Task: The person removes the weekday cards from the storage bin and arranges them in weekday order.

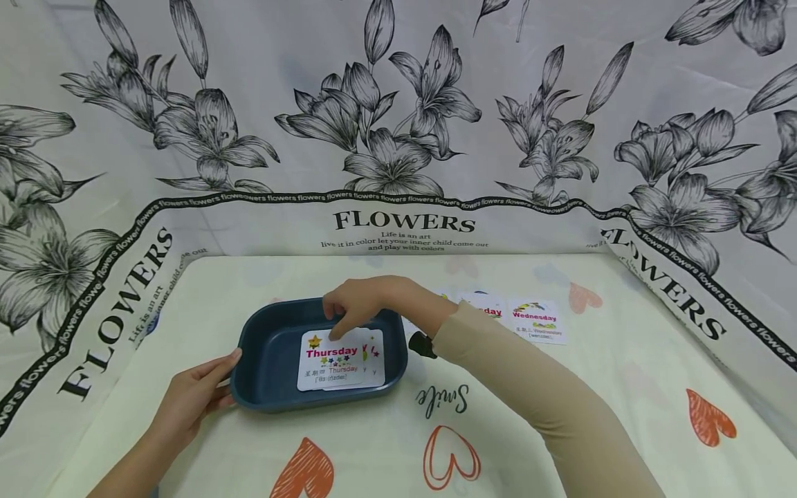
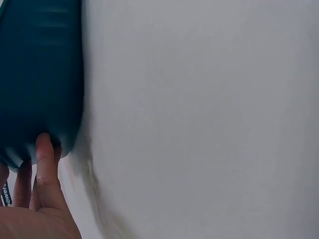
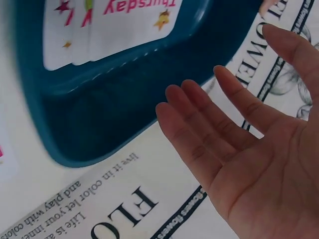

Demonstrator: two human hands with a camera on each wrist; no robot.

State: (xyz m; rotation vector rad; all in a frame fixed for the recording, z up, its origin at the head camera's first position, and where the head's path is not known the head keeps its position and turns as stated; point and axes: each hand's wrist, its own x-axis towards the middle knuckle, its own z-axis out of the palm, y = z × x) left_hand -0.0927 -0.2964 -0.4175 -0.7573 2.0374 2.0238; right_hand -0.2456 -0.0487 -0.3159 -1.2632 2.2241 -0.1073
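Head view: the left hand (image 1: 193,394) grips the left end of a blue tray (image 1: 264,360), thumb at the rim. The right hand (image 1: 358,304) reaches over the tray's far rim, fingers bent downward above a card (image 1: 331,362) printed "Thursday", with Chinese characters, "Thursday" again and a phonetic line. The card lies toward the tray's right end, overlapping other cards of which only a "y" edge shows; the tray's floor is visible to its left. Beyond the right forearm, a second card (image 1: 538,321) reads "Wednesday"; beside it another (image 1: 481,303) shows only "sday", the sleeve covering the rest. The tablecloth, bearing "Smile" upside down and hearts, stretches before the tray on the table (image 1: 623,387). The backdrop (image 1: 398,238) says "FLOWERS" and "Life is an art".

Left wrist view: fingertips press the tray's end wall; the thumb is mostly cut off, and pale cloth fills the right.

Right wrist view: the right hand is spread, fingers slightly bent, nothing held. Whether the fingertips touch the tray's rim is hard to tell. "Thursday" appears inverted, cropped above.
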